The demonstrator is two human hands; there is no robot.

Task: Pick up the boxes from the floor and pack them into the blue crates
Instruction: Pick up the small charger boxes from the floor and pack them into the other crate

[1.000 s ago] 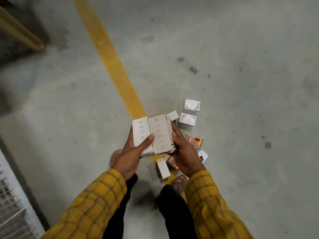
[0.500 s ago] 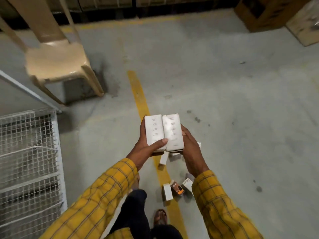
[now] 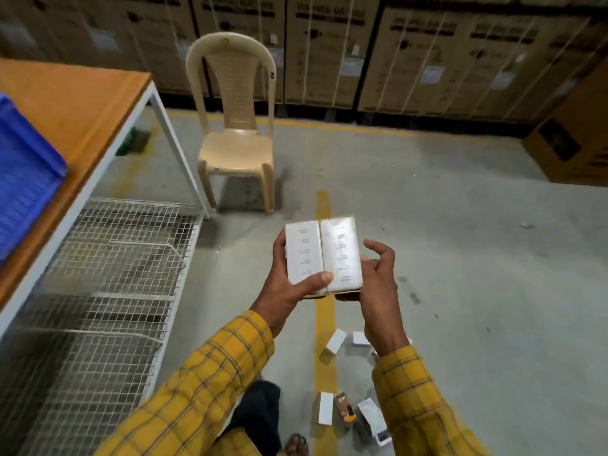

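**Two white boxes held side by side, ready for transfer to the crate**

The left hand (image 3: pixel 289 284) grips the two white boxes (image 3: pixel 324 256) from below and from the left; its thumb presses across their near edge, evidently to keep the pair flush. The other fingers are hidden behind the boxes. The right hand (image 3: pixel 378 284) supports the right box along its side, with its upper fingers loosely curled and lifted off the surface. Judgement: holding the pair as one block allows both to be set down together.

The boxes are held in the air above the yellow floor line (image 3: pixel 324 324). More small boxes (image 3: pixel 335 340) lie on the floor, near and below the hands, not yet collected.

The blue crate (image 3: pixel 26 179) sits at the far left on the wooden-topped table (image 3: pixel 82 103), well apart from the hands. A wire mesh rack (image 3: pixel 108 284) stands under the table. A beige plastic chair (image 3: pixel 235 126) stands beyond, in front of a row of large cardboard cartons (image 3: pixel 427 54). The floor is grey concrete.
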